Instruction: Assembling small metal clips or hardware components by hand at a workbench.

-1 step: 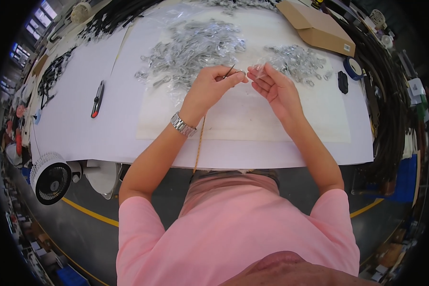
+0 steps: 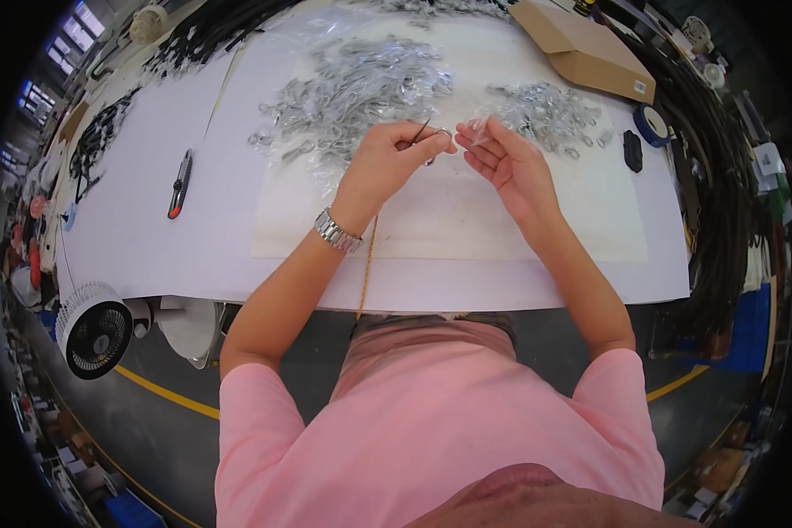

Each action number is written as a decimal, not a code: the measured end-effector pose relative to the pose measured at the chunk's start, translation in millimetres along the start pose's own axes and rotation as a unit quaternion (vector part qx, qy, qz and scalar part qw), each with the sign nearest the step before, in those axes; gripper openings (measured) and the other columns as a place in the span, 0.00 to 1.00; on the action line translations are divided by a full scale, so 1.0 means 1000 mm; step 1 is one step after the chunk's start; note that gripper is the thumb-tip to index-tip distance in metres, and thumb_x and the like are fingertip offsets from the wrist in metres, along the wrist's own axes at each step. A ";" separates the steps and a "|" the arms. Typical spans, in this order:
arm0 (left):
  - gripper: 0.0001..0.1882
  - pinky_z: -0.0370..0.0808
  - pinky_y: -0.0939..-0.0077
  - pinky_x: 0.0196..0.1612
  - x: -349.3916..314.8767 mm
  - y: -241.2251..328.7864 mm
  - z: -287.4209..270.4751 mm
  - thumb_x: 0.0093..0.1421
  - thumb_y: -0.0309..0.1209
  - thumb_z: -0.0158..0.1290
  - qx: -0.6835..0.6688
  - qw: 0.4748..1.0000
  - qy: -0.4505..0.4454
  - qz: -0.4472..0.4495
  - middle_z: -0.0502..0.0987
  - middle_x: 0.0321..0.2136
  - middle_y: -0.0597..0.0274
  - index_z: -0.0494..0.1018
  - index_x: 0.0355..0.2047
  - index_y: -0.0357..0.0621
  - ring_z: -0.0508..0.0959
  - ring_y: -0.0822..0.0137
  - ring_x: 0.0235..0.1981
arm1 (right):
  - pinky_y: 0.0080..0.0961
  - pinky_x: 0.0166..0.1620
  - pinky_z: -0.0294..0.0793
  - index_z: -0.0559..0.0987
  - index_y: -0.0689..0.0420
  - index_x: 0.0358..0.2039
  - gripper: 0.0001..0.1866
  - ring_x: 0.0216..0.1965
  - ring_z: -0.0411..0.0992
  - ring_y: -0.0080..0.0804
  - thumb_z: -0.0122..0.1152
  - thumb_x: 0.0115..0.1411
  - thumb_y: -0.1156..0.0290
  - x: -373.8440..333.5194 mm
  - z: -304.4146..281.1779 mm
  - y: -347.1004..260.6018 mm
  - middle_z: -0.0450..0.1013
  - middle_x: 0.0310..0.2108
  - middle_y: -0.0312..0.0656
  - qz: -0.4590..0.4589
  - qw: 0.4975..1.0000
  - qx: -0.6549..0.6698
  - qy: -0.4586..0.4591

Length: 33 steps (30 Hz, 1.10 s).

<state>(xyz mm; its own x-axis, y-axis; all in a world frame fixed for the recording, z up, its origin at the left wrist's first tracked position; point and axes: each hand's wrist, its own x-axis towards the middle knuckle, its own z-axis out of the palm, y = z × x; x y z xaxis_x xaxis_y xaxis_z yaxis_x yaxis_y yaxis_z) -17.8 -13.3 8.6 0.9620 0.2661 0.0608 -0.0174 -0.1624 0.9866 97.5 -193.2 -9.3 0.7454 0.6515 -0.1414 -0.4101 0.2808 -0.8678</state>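
Over the white work mat (image 2: 326,233), my left hand (image 2: 380,163) pinches a small metal piece with a ring (image 2: 444,133) at the fingertips. A thin dark pointed piece (image 2: 421,131) sticks up between thumb and fingers; its kind is not clear. My right hand (image 2: 521,172) faces it with curled fingers, a crumpled clear plastic bag (image 2: 478,132) between thumb and fingers. The hands are close but apart. Behind my left hand lies a large heap of metal pieces in clear plastic (image 2: 352,88). A smaller heap (image 2: 550,114) is beyond my right hand.
A utility knife (image 2: 180,185) lies at left, a white fan (image 2: 95,331) by the table's near left corner. On the right are an open cardboard box (image 2: 590,53), a blue tape roll (image 2: 651,126) and a small black object (image 2: 632,151). Black strips (image 2: 194,44) lie far left.
The metal piece at my left fingertips has shifted slightly, and a loop now shows below the fingers. Both hands stay nearly in place.
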 end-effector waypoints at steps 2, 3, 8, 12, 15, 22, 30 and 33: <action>0.14 0.54 0.86 0.21 0.000 -0.002 0.000 0.68 0.38 0.59 0.018 1.000 0.010 0.017 0.72 0.22 0.76 0.84 0.42 0.40 0.61 0.85 0.18 | 0.29 0.57 0.75 0.81 0.62 0.48 0.19 0.53 0.79 0.33 0.58 0.72 0.57 -0.001 0.003 -0.001 0.81 0.49 0.47 -0.006 1.000 -0.004 -0.002; 0.13 0.54 0.87 0.20 0.001 0.000 0.000 0.67 0.37 0.59 -0.040 0.999 0.028 -0.001 0.73 0.22 0.75 0.84 0.42 0.39 0.61 0.85 0.17 | 0.28 0.56 0.76 0.81 0.62 0.48 0.20 0.52 0.79 0.33 0.58 0.72 0.57 0.000 0.004 -0.001 0.81 0.48 0.47 -0.014 1.000 -0.009 -0.004; 0.11 0.54 0.88 0.17 0.007 -0.004 0.005 0.66 0.32 0.60 -0.126 0.988 0.083 0.031 0.81 0.24 0.70 0.83 0.42 0.36 0.60 0.86 0.15 | 0.27 0.53 0.78 0.81 0.63 0.47 0.20 0.50 0.80 0.32 0.59 0.71 0.57 0.005 0.003 0.003 0.82 0.47 0.45 -0.028 1.000 -0.013 -0.008; 0.10 0.58 0.88 0.18 0.007 -0.007 0.008 0.66 0.30 0.59 -0.082 0.990 0.099 0.057 0.86 0.29 0.63 0.82 0.42 0.36 0.64 0.86 0.16 | 0.27 0.53 0.78 0.82 0.63 0.47 0.20 0.48 0.81 0.31 0.60 0.71 0.57 0.003 0.007 0.006 0.82 0.45 0.44 -0.033 0.999 -0.018 -0.014; 0.08 0.62 0.87 0.22 0.004 -0.002 0.014 0.65 0.28 0.59 -0.012 0.991 0.108 0.075 0.86 0.29 0.62 0.82 0.40 0.36 0.69 0.85 0.19 | 0.27 0.53 0.78 0.82 0.63 0.47 0.19 0.48 0.81 0.31 0.59 0.71 0.57 0.003 0.005 0.008 0.82 0.45 0.44 -0.036 0.999 -0.015 -0.018; 0.05 0.66 0.85 0.25 0.007 -0.001 0.015 0.65 0.26 0.58 0.007 0.987 0.137 0.085 0.86 0.27 0.63 0.79 0.36 0.37 0.73 0.85 0.21 | 0.27 0.54 0.79 0.81 0.65 0.48 0.20 0.47 0.81 0.32 0.58 0.72 0.58 0.006 0.010 0.008 0.82 0.46 0.45 -0.056 0.998 -0.014 -0.005; 0.09 0.60 0.85 0.15 0.006 -0.001 0.015 0.66 0.31 0.60 -0.016 0.996 0.068 0.051 0.85 0.25 0.60 0.77 0.37 0.35 0.67 0.83 0.12 | 0.30 0.56 0.77 0.78 0.65 0.55 0.22 0.47 0.79 0.29 0.51 0.75 0.58 -0.002 0.018 0.008 0.80 0.48 0.43 -0.093 0.992 -0.027 -0.083; 0.10 0.61 0.85 0.15 0.005 -0.002 0.014 0.66 0.31 0.60 -0.071 0.995 0.041 0.050 0.84 0.23 0.58 0.77 0.35 0.35 0.69 0.81 0.12 | 0.27 0.56 0.75 0.79 0.63 0.54 0.21 0.49 0.77 0.26 0.53 0.75 0.58 -0.002 0.017 0.014 0.81 0.47 0.40 -0.067 0.994 -0.021 -0.086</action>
<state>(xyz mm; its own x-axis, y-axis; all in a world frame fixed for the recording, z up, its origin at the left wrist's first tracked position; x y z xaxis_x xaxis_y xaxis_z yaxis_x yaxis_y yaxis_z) -8.9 -25.1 4.3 0.9278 0.3337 0.1669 -0.1565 -0.0579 0.9860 81.1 -179.1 -13.7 0.6900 0.7216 0.0572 -0.2876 0.3457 -0.8932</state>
